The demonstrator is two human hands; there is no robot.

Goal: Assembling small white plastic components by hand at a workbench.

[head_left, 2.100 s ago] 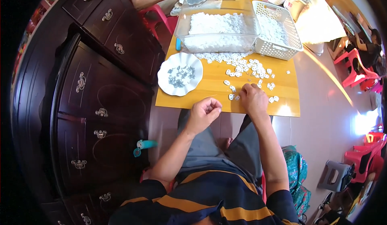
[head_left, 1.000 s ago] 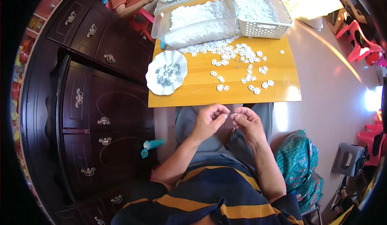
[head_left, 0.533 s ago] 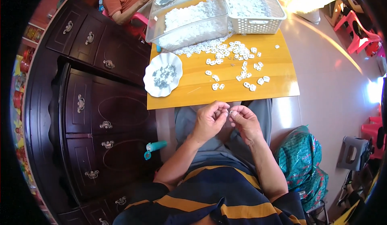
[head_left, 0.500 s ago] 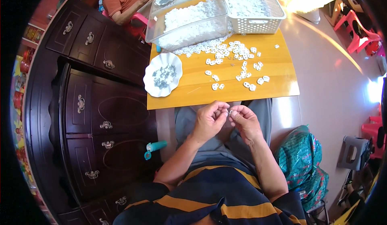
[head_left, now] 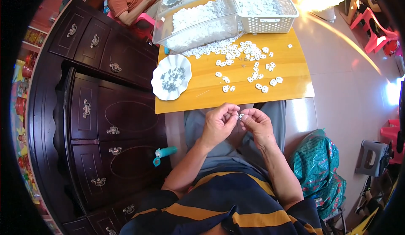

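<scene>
the right hand (head_left: 258, 125) has its fingers clamped on a small white piece (head_left: 241, 116), above the grey trousers (head_left: 221, 153), near the table (head_left: 185, 103). the left hand (head_left: 217, 123) is just beside it; whether its curled fingers grip anything cannot be told.

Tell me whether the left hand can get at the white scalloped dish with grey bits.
Probably yes: the left hand is at the near edge of the yellow wooden table, and nothing bulky stands between it and the white dish. Its grip is pinched; whether on something, I can't tell.
</scene>
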